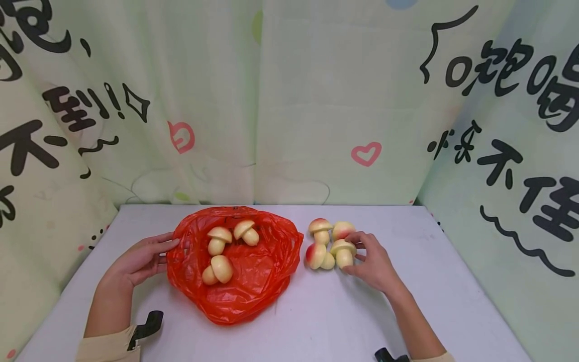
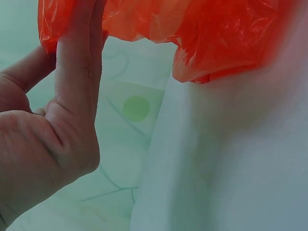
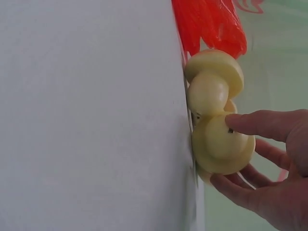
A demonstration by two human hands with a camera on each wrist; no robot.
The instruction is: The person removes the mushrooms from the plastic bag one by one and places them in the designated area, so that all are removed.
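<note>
A red plastic bag (image 1: 253, 296) lies with its mouth spread wide, left of the table's middle. Inside it are three toy mushrooms, one of them (image 1: 219, 240) upright. At the bag's left rim my left hand (image 1: 147, 256) pinches the plastic between thumb and fingers, seen closer in the left wrist view (image 2: 72, 96). To the right of the bag stands a tight group of mushrooms with pale stems, some caps blushed red (image 1: 320, 225). My right hand (image 1: 373, 261) grips the nearest mushroom (image 1: 344, 251), thumb on the stem's end (image 3: 226, 137) and fingers around the cap.
The white table (image 1: 316, 322) reaches back to a pale green printed curtain (image 1: 307, 100), which also hangs along both sides. A black strap end (image 1: 151, 324) sticks out from the left wrist, another (image 1: 389, 356) from the right.
</note>
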